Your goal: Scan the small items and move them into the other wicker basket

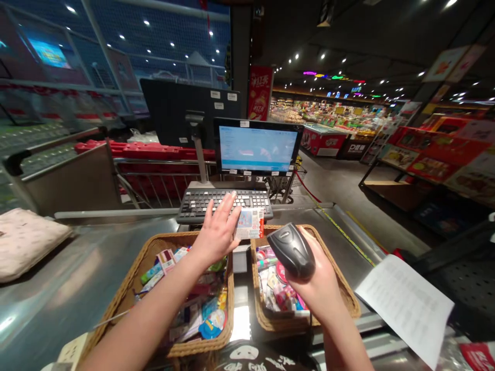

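My left hand (217,229) holds a small white, blue and red packet (250,223) just below the black keyboard (224,202), its fingers stretched toward the keys. My right hand (315,283) grips a dark grey handheld barcode scanner (292,250), its head turned toward the packet. Both hands hover over two wicker baskets: the left basket (131,281) and the right basket (342,293), each filled with several small colourful packets.
A lit monitor (257,148) stands behind the keyboard on a steel checkout counter (69,293). A printed paper sheet (406,304) lies at the right, a pale cushion (23,242) at the left. Red shopping baskets (147,152), a metal rail and store aisles lie beyond.
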### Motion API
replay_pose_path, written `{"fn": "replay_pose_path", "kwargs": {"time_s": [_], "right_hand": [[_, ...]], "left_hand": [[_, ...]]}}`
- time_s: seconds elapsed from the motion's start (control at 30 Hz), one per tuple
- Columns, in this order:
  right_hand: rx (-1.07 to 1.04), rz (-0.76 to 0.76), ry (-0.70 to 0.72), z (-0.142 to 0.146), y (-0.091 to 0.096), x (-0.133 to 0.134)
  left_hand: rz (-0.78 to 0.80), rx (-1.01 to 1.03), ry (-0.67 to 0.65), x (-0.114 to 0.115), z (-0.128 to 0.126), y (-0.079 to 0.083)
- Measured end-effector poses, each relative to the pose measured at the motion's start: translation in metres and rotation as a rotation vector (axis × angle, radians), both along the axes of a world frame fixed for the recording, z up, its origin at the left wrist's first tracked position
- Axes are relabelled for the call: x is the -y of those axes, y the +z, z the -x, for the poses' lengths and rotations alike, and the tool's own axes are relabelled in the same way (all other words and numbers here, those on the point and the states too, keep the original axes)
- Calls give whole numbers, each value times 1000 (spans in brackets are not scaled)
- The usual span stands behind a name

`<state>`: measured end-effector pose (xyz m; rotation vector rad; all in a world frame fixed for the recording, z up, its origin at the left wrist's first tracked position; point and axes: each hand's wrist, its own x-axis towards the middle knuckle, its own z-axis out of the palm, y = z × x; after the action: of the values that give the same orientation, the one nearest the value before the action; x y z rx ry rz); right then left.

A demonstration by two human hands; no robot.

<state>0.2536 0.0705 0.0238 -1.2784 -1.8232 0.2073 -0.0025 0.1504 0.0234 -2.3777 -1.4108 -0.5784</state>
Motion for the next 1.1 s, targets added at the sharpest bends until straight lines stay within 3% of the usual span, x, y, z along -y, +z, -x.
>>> {"fn": "replay_pose_path", "kwargs": {"time_s": [0.37, 1.1], "right_hand": [[39, -34, 53, 35, 5, 6], [33, -5, 30, 56, 8, 17]], "left_hand": [[-5, 11, 63, 9, 35, 13], [-11, 1, 42, 11, 57, 12]]}}
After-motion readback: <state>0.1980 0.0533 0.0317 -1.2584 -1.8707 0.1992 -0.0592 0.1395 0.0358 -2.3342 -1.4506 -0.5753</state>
